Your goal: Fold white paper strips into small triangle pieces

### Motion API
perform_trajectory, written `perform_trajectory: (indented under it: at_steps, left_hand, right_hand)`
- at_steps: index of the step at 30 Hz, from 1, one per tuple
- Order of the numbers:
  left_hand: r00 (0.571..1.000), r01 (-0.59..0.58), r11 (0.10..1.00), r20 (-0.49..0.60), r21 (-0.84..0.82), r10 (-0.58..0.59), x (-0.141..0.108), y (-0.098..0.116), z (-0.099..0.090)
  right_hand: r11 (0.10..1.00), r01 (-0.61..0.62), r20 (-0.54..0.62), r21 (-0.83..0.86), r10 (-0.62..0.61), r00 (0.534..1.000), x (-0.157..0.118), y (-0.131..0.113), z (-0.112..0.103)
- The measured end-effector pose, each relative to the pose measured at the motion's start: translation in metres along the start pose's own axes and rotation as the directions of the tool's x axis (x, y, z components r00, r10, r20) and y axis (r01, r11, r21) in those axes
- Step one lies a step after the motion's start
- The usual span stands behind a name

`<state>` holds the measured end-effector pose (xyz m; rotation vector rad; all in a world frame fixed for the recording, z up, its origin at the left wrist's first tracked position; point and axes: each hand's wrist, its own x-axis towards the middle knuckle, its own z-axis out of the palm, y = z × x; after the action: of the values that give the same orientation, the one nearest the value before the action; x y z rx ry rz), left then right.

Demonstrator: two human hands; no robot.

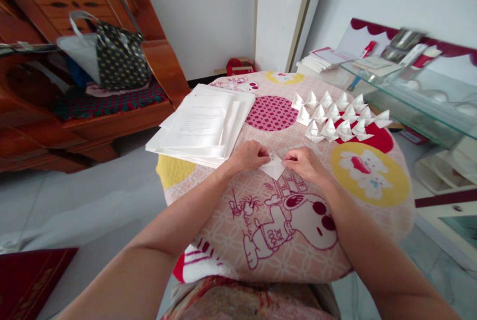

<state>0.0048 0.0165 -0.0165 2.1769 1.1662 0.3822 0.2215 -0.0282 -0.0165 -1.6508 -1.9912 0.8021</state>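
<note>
Between my hands, low over the patterned tablecloth, is a small folded white paper with a point toward me. My left hand pinches its left corner between thumb and fingers. The opposite corner is pinched by my right hand. Several folded paper boats stand in rows at the right back of the table. To the left lies a stack of paper sheets, the top ones printed.
The round table's tablecloth has cartoon figures. A glass shelf with metal containers adjoins the right side. At left, a wooden bench bears a dark patterned bag.
</note>
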Motion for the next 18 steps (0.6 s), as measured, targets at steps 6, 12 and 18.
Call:
perform_trajectory:
  at_steps: [6,12,18]
  left_hand:
    - [0.994,-0.061,0.998,-0.090,-0.013,0.059,0.004,-0.002,0.008]
    - [0.986,-0.013,1.000,-0.168,0.007,0.014,0.007,-0.003,0.018]
    - [0.974,-0.028,0.998,-0.221,0.063,0.042,0.006,-0.004,0.024]
  right_hand:
    - [0.999,-0.030,0.015,-0.028,0.030,0.999,0.003,-0.001,0.001]
    - [0.999,-0.022,0.042,0.037,0.021,0.999,0.004,0.005,-0.001]
    - [0.985,-0.100,0.093,0.138,0.087,0.992,0.002,0.011,-0.005]
